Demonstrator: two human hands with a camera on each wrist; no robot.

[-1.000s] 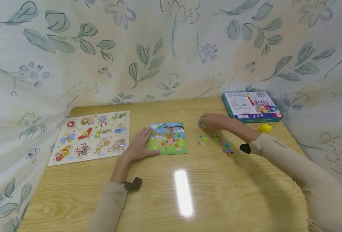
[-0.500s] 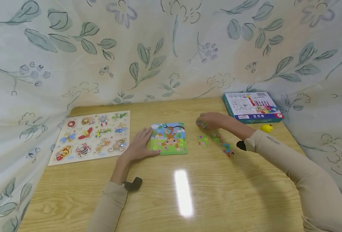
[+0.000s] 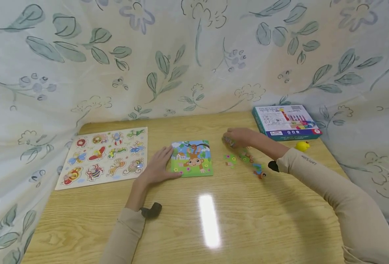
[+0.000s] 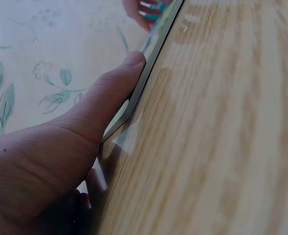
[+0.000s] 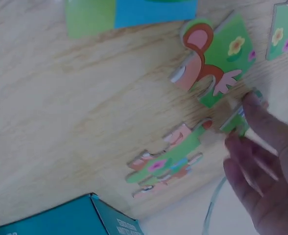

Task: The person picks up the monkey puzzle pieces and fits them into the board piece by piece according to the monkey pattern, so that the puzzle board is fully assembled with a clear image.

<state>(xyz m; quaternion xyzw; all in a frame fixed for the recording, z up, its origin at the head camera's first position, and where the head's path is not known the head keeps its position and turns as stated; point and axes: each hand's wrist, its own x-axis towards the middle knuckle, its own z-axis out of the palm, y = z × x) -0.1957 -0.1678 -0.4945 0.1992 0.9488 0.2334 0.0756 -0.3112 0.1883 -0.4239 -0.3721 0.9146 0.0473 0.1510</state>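
My left hand lies at the left edge of a square monkey picture board, fingers extended and thumb along its lower edge. In the left wrist view the thumb of the left hand touches the board's rim. To the right of the board, my right hand is low over the table. The right wrist view shows the right hand pinching a small green puzzle piece between thumb and fingers. Beside it lie a green piece with a monkey's ear and a few overlapping pieces.
An insect picture board lies at the left of the table. At the back right is a teal-edged box, with a yellow toy in front of it. Loose pieces lie below the right forearm. A floral cloth hangs behind the table.
My right hand has shifted slightly to the left, and its forearm has come a little left as well. The left hand has stayed at the board.
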